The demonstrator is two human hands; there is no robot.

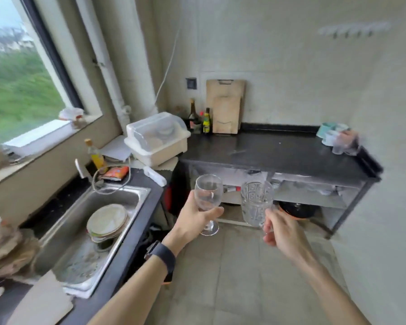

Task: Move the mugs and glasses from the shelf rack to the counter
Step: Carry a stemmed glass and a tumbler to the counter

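Observation:
My left hand [193, 218] grips a clear stemmed wine glass [208, 195] by the bowl, held upright in the air over the floor. My right hand [279, 231] holds a clear patterned glass mug [256, 202] by its handle, just right of the wine glass. Both are in front of the black counter [279, 156], below its front edge. At the counter's far right end stand several cups and glasses [338, 139], among them a teal mug and pale ones, blurred. No shelf rack is in view.
A steel sink [99, 221] with stacked plates is at the left. On the counter's back stand a white lidded dish box [157, 139], bottles [205, 120] and wooden cutting boards [225, 106]. Under the counter is an open shelf with a dark pan [298, 208]. Tiled floor lies below.

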